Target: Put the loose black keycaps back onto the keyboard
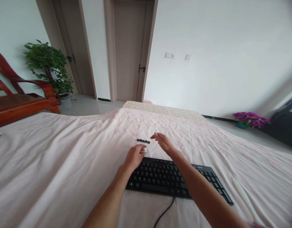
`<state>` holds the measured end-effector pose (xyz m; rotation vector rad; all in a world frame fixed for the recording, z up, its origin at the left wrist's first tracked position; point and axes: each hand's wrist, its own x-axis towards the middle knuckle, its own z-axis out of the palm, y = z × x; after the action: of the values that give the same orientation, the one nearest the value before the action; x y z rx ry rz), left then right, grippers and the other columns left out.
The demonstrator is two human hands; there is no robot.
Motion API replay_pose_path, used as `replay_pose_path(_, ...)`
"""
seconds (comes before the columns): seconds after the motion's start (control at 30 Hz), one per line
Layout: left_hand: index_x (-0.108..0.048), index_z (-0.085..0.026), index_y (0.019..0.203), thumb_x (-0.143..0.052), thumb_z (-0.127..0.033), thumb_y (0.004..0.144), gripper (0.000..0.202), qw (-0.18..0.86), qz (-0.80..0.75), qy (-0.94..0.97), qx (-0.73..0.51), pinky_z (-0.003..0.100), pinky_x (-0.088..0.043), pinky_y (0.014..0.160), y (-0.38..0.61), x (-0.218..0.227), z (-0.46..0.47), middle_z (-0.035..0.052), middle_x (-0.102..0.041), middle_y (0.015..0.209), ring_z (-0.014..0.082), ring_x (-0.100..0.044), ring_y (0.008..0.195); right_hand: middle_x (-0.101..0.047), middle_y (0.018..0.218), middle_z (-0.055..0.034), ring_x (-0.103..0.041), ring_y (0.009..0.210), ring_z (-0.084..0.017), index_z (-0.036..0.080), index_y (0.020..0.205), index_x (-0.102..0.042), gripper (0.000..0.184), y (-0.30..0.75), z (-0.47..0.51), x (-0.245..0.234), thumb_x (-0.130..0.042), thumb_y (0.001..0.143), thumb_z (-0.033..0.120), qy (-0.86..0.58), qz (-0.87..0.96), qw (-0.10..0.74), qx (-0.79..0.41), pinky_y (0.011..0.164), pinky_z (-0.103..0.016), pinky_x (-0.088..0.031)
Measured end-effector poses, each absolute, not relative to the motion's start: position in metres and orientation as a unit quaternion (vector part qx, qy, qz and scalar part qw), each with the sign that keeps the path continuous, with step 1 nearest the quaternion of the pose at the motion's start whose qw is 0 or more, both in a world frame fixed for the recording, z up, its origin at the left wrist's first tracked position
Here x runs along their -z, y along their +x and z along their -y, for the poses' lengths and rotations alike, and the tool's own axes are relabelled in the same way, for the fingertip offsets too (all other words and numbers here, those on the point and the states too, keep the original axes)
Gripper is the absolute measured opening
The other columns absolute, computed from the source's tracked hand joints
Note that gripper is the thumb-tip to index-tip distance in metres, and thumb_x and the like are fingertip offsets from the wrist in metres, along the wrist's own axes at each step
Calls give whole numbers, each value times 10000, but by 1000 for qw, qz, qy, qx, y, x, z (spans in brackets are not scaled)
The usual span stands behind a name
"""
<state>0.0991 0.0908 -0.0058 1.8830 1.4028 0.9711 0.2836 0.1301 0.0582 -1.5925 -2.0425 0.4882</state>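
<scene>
A black computer keyboard (157, 175) lies on the cloth in front of me, its cable (165, 212) running towards me. Just beyond its back edge is a short row of small black pieces that look like keycaps (143, 141). My left hand (135, 154) hovers over the keyboard's back left corner, fingers loosely bent and pointing right, with nothing visible in them. To the right of the row, my right hand (162, 141) reaches across the keyboard with its fingers stretched leftward. Its fingertips stop short of the black pieces. My right forearm hides part of the keys.
A pale cloth with pink flowers (89, 152) covers the broad surface in folds. A long whitish strip (245, 198) lies right of the keyboard. Beyond stand a wooden armchair (29, 103), a green plant (47, 61), purple flowers (251, 118) and two doors.
</scene>
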Motion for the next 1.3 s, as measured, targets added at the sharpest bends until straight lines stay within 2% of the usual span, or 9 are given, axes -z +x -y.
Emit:
replay_pose_path(0.1,-673,-206,1049,-559,-123,767,315,282,-516,727,-355,267,-484,823,100,-1,-87,56,-695,997,164,-642,862,-675,936,-39,-590,916,-171,218,927,-700,541,292,-105,-75,-204,977,428,-521,787,277,-180,885,-293,-399)
replay_pose_path(0.17,-687,-217,1011,-556,-113,765,298,270,-503,743,-349,275,-476,846,101,-7,-83,50,-694,1014,176,-638,901,-666,849,-28,-597,825,-158,217,912,-690,518,297,-89,-77,-224,971,437,-527,777,282,-198,825,-281,-423)
replay_pose_path(0.3,-709,-222,941,-554,-120,761,259,260,-489,763,-335,282,-469,850,106,-11,-77,38,-700,972,185,-634,901,-656,752,-13,-580,646,-132,185,908,-649,337,301,-69,-67,-423,899,435,-540,729,315,-279,623,-233,-446)
replay_pose_path(0.4,-719,-226,917,-555,-152,767,234,267,-479,767,-333,282,-473,837,111,-9,-75,30,-703,943,187,-633,889,-659,720,-3,-569,595,-125,183,858,-653,236,301,-62,-62,-575,803,398,-544,710,318,-313,560,-221,-440)
replay_pose_path(0.47,-726,-227,902,-555,-179,774,219,280,-479,763,-333,278,-479,818,113,-8,-74,30,-707,922,190,-633,882,-670,719,-2,-575,597,-127,186,832,-678,207,301,-60,-63,-611,772,373,-536,717,314,-317,574,-227,-448)
replay_pose_path(0.67,-737,-243,874,-552,-180,772,220,293,-466,771,-320,265,-469,798,112,-10,-72,20,-716,899,185,-644,870,-725,819,-18,-648,794,-178,202,811,-734,162,300,-59,-62,-621,760,306,-495,746,309,-320,749,-259,-480)
replay_pose_path(0.97,-739,-255,856,-563,-170,755,221,285,-452,787,-310,265,-452,806,109,-12,-73,8,-711,890,186,-637,879,-732,805,-17,-659,799,-186,202,804,-744,180,297,-61,-64,-619,771,326,-501,749,287,-325,759,-262,-480)
replay_pose_path(1.3,-732,-228,796,-623,-230,738,124,260,-472,797,-273,251,-422,691,109,-12,-74,19,-706,808,195,-628,791,-724,797,13,-650,776,-158,232,825,-737,160,287,-56,-65,-596,806,304,-490,784,257,-281,754,-236,-457)
